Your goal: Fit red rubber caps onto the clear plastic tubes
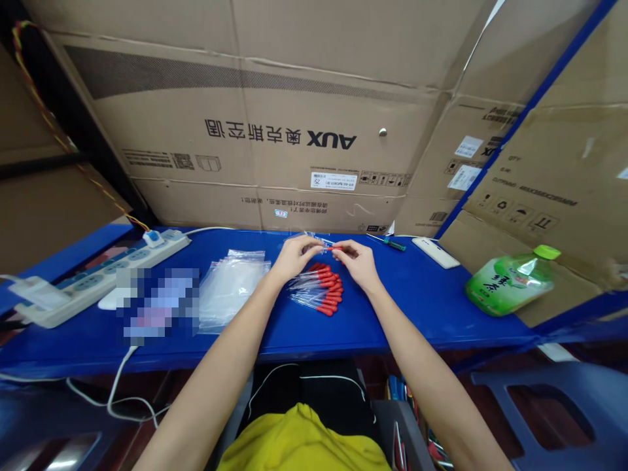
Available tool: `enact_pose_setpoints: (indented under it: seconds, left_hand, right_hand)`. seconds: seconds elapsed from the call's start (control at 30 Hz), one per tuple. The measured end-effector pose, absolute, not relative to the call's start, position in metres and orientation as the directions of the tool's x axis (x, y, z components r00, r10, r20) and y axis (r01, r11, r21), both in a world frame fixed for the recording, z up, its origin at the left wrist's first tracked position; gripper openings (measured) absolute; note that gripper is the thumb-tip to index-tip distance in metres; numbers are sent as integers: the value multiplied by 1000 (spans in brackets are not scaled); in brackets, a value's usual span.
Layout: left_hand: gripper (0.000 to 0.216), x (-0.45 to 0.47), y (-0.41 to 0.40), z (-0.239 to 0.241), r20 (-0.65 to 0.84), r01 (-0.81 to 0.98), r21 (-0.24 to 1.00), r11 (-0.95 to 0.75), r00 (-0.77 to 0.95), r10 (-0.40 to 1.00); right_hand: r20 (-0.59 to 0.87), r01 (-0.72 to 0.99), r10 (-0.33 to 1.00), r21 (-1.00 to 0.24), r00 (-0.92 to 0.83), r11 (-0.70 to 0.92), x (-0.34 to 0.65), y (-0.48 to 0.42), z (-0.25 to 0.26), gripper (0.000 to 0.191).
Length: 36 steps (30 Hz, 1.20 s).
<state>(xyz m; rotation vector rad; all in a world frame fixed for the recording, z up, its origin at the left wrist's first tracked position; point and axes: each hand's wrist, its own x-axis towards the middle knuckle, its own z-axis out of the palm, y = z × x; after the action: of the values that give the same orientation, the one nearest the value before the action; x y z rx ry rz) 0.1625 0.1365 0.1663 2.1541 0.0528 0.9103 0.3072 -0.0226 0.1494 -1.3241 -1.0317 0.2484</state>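
Note:
Between my hands, close to the back of the table, is a slim red-handled screwdriver (335, 248); its exact kind is hard to make out. The fingers of my right hand (359, 263) pinch its red end. My left hand (296, 258) is closed on a clear plastic bag (308, 235) at the tool's other end, mostly hidden by the fingers. Just below my hands lies a fanned pile of similar red-handled screwdrivers (330, 294), their thin ends in clear plastic. A stack of clear zip bags (230, 291) lies left of my left forearm.
The blue table (412, 314) backs onto a cardboard wall (275, 157). At left are a power strip (112, 271) and a blurred-out phone (161, 304) with a cable. To the right lie a green screwdriver (394, 244), a white power bank (436, 252) and a green tea bottle (510, 282).

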Motion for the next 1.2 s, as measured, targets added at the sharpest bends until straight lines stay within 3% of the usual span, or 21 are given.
enact_pose_setpoints:
  seconds: [0.07, 0.13, 0.23, 0.33, 0.5, 0.63, 0.83, 1.2]
  left_hand:
    - [27, 165, 133, 169, 518, -300, 844, -444, 667, 535]
    - [31, 169, 128, 172, 349, -427, 902, -59, 644, 681]
    - [35, 174, 117, 177, 125, -522, 738, 429, 729, 673]
    - [46, 175, 104, 182, 84, -529, 559, 639, 802, 591]
    - [56, 168, 95, 191, 161, -596, 362, 717, 797, 582]
    - [52, 164, 97, 195, 165, -627, 294, 721, 777, 608]
    - [42, 166, 100, 195, 190, -692, 248, 678, 721, 666]
    - [38, 166, 99, 198, 224, -745, 276, 607, 664, 713]
  right_hand:
    - [464, 357, 641, -885, 612, 301, 307, -22, 152, 33]
    - [460, 339, 614, -888, 641, 311, 305, -22, 153, 35]
    - [502, 369, 586, -865, 636, 340, 298, -18, 150, 33]
    - [561, 459, 593, -824, 578, 333, 289, -13, 144, 26]
    - [584, 535, 618, -792, 526, 293, 277, -10, 141, 24]
    - [539, 466, 676, -828, 503, 314, 273, -10, 142, 24]
    - [447, 256, 716, -894, 536, 367, 268, -8, 143, 31]
    - [444, 245, 664, -894, 602, 376, 262, -9, 149, 37]
